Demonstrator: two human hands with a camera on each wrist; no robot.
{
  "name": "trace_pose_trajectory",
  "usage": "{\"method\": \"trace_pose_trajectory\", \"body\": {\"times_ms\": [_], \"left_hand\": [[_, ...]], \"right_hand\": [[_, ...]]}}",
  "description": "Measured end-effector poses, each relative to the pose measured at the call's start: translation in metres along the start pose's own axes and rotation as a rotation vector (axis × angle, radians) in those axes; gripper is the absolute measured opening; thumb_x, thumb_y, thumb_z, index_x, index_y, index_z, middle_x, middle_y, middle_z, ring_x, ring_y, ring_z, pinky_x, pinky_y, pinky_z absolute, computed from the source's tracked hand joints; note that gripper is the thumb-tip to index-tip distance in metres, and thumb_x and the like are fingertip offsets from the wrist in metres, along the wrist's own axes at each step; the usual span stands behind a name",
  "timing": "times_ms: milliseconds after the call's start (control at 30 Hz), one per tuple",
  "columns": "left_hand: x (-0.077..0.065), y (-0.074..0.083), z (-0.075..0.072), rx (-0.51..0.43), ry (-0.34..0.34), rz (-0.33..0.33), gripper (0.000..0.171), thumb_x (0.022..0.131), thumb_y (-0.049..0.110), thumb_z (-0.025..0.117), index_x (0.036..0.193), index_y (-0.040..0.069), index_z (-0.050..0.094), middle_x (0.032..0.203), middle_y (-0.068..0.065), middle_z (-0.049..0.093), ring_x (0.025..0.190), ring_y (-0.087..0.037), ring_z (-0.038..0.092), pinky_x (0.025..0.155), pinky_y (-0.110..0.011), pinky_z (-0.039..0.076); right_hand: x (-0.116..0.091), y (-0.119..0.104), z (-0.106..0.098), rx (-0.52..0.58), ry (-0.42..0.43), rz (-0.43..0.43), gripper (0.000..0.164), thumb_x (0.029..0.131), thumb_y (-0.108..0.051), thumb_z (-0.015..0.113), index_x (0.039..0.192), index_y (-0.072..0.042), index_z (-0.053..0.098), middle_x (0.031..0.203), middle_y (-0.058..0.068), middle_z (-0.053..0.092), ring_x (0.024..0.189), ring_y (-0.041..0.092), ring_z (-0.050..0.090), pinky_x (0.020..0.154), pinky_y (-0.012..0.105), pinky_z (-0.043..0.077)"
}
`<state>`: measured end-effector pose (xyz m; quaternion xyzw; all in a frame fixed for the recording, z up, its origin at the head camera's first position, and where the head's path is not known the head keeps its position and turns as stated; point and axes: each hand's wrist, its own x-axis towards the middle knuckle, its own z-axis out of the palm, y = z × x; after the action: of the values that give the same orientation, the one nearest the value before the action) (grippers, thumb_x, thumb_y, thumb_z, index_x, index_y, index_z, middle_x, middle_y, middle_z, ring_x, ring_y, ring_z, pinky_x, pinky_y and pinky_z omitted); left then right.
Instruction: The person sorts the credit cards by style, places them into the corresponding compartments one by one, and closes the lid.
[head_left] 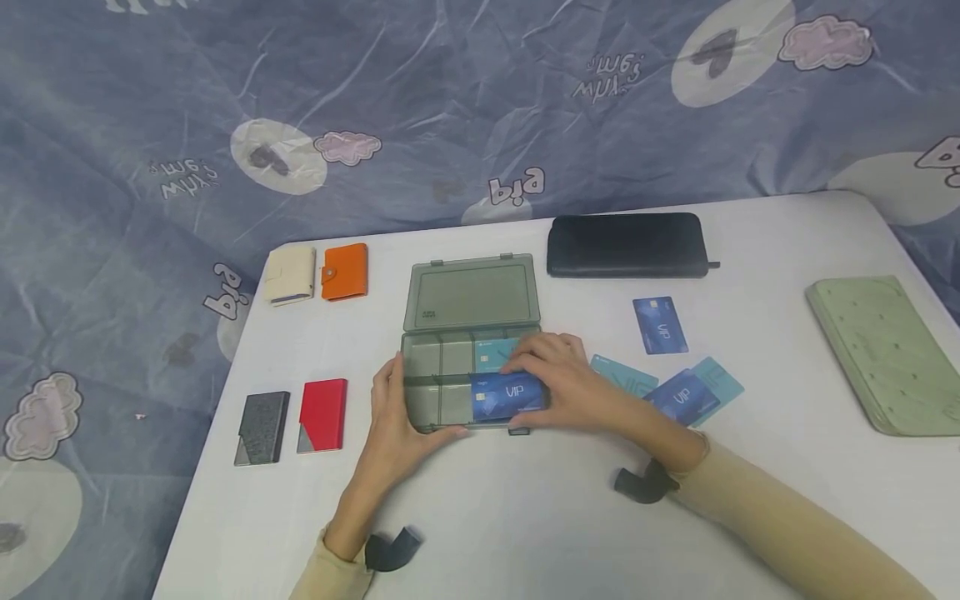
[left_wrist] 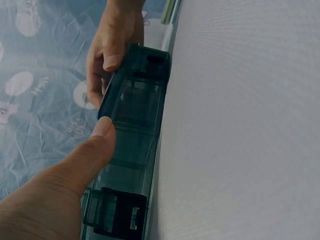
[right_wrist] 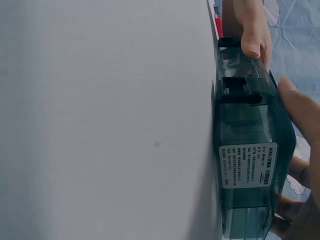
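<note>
A grey-green clear plastic compartment box (head_left: 440, 404) stands with its lid (head_left: 474, 293) laid back. My left hand (head_left: 401, 425) holds its left front corner, fingers along the left side and the thumb on the front rim; the left wrist view shows that thumb (left_wrist: 102, 131) on the edge. Over the box's right part, my right hand (head_left: 562, 379) holds a blue VIP card (head_left: 506, 395) by its upper and lower edges, above the front right compartments. A teal card (head_left: 491, 354) lies in the back row, partly hidden by the right fingers.
Right of the box lie a blue card (head_left: 660, 325), a teal card (head_left: 624, 375) and an overlapping blue card (head_left: 684, 397). A black wallet (head_left: 626, 246) is behind, a green pad (head_left: 888, 354) far right. Cream (head_left: 290, 273), orange (head_left: 345, 272), grey (head_left: 262, 427) and red (head_left: 324, 412) holders are left.
</note>
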<state>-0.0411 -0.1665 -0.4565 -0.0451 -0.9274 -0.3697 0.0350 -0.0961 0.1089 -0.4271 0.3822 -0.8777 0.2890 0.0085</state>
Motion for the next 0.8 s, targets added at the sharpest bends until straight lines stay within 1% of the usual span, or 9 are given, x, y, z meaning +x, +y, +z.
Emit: {"method": "trace_pose_trajectory", "body": {"times_ms": [167, 233, 333, 467, 567, 700, 800], "left_hand": [[0.000, 0.000, 0.000, 0.004, 0.004, 0.002, 0.124, 0.057, 0.058, 0.080, 0.150, 0.018, 0.009, 0.147, -0.005, 0.019, 0.130, -0.019, 0.024, 0.096, -0.046, 0.043], [-0.001, 0.000, 0.000, 0.002, 0.003, 0.001, 0.123, 0.057, 0.057, 0.080, 0.150, 0.018, 0.010, 0.147, -0.005, 0.019, 0.130, -0.019, 0.024, 0.095, -0.046, 0.044], [0.000, 0.001, 0.000, 0.000, 0.002, -0.007, 0.122, 0.057, 0.058, 0.080, 0.150, 0.018, 0.011, 0.147, -0.005, 0.020, 0.129, -0.019, 0.025, 0.094, -0.047, 0.045], [0.000, 0.001, 0.000, -0.001, 0.007, -0.014, 0.122, 0.057, 0.057, 0.081, 0.150, 0.018, 0.011, 0.147, -0.004, 0.019, 0.129, -0.018, 0.025, 0.094, -0.046, 0.045], [0.000, 0.001, 0.000, 0.003, 0.008, -0.013, 0.123, 0.056, 0.056, 0.081, 0.150, 0.018, 0.011, 0.148, -0.003, 0.019, 0.129, -0.018, 0.025, 0.094, -0.047, 0.045], [-0.001, 0.002, 0.001, 0.005, 0.002, -0.014, 0.123, 0.057, 0.056, 0.081, 0.150, 0.018, 0.011, 0.148, -0.003, 0.018, 0.130, -0.019, 0.024, 0.094, -0.047, 0.045], [-0.001, 0.002, 0.001, 0.003, 0.000, -0.016, 0.122, 0.057, 0.057, 0.080, 0.150, 0.018, 0.010, 0.148, -0.002, 0.018, 0.130, -0.018, 0.024, 0.095, -0.047, 0.045]], "right_hand": [[-0.006, 0.001, -0.003, -0.056, 0.022, -0.011, 0.065, 0.066, -0.062, 0.072, 0.117, -0.023, 0.060, 0.126, 0.005, 0.050, 0.131, 0.029, 0.031, 0.099, 0.053, 0.020], [-0.010, 0.002, -0.005, -0.068, 0.028, -0.004, 0.063, 0.067, -0.061, 0.072, 0.116, -0.023, 0.061, 0.127, 0.005, 0.049, 0.132, 0.028, 0.030, 0.099, 0.052, 0.021], [-0.019, 0.007, -0.013, -0.051, 0.049, 0.027, 0.056, 0.070, -0.054, 0.074, 0.114, -0.022, 0.062, 0.128, 0.005, 0.049, 0.133, 0.027, 0.029, 0.100, 0.052, 0.022], [-0.037, 0.022, -0.029, -0.045, 0.095, 0.110, 0.053, 0.070, -0.045, 0.078, 0.114, -0.021, 0.061, 0.127, 0.004, 0.050, 0.130, 0.026, 0.032, 0.101, 0.053, 0.023], [-0.053, 0.038, -0.041, -0.094, 0.118, 0.203, 0.054, 0.068, -0.041, 0.080, 0.113, -0.018, 0.061, 0.122, 0.003, 0.053, 0.121, 0.025, 0.039, 0.096, 0.050, 0.029], [-0.073, 0.054, -0.053, -0.192, 0.071, 0.351, 0.059, 0.065, -0.046, 0.081, 0.108, -0.011, 0.060, 0.109, 0.006, 0.055, 0.104, 0.026, 0.044, 0.083, 0.045, 0.035], [-0.083, 0.058, -0.058, -0.245, 0.014, 0.422, 0.065, 0.061, -0.052, 0.081, 0.103, -0.008, 0.060, 0.102, 0.008, 0.053, 0.094, 0.026, 0.042, 0.076, 0.042, 0.034]]}}
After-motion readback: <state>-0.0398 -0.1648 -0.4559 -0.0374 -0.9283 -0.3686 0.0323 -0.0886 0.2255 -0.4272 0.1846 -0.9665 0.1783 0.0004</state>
